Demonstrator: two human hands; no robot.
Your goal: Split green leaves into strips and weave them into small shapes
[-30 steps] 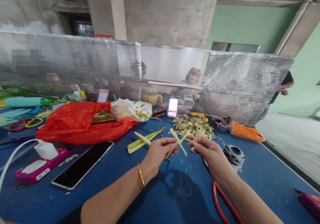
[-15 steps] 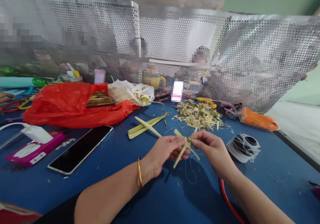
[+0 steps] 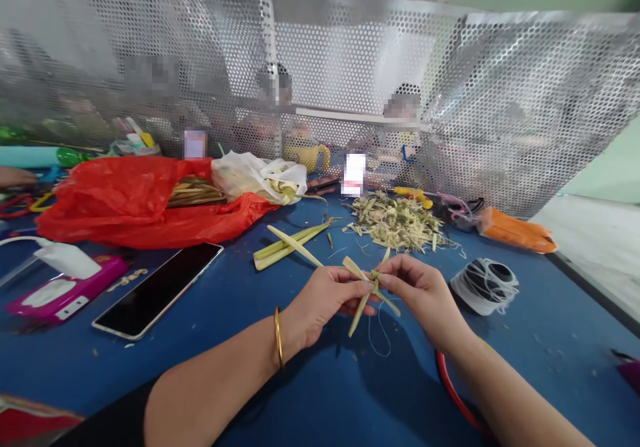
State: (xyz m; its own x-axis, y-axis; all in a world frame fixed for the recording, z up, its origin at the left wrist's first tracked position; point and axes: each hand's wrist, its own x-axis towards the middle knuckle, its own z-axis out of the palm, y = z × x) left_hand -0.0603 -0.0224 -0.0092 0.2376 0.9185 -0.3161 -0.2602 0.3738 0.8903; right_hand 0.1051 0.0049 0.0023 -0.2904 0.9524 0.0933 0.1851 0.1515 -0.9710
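Note:
My left hand [image 3: 323, 300] and my right hand [image 3: 417, 294] both pinch a small cross of pale green leaf strips [image 3: 367, 290] above the blue table [image 3: 310, 394]. A thin white thread [image 3: 379, 337] hangs from the cross in a loop onto the table. A gold bangle [image 3: 278, 337] sits on my left wrist. More leaf strips [image 3: 287, 244] lie just beyond my hands.
A heap of leaf trimmings [image 3: 395, 220] lies behind, a thread spool [image 3: 485, 286] to the right. A phone [image 3: 160, 288], pink device [image 3: 60, 294] and red bag [image 3: 135, 200] are to the left. Red-handled tool [image 3: 453, 394] under my right arm. A perforated metal screen [image 3: 350, 94] backs the table.
The view has tilted down. My hands turned the leaf cross and drew closer together on it; the thread loop now hangs lower beneath it.

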